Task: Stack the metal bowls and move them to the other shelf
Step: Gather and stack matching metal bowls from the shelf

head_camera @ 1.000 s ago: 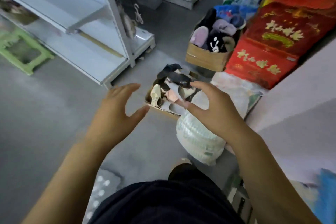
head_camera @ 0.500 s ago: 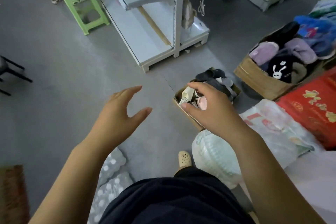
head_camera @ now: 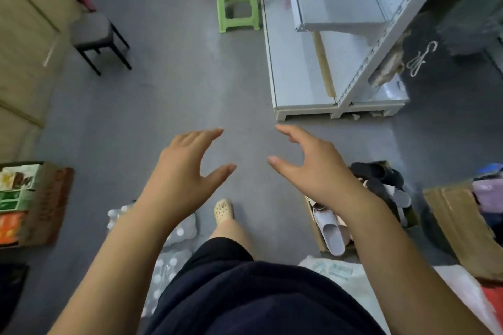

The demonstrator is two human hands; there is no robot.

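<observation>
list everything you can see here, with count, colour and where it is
shelf unit: one, white, upper right
plastic stool: one, green, top centre
padded stool: one, grey seat with black legs, upper left
box of slippers: one, brown cardboard, lower right
metal bowls: none in view
clog: one, cream, on the person's foot, centre
left hand: one, open, empty, centre
right hand: one, open, empty, centre

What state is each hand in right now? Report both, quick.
Left hand: open, fingers spread, holding nothing.
Right hand: open, fingers spread, holding nothing.
</observation>
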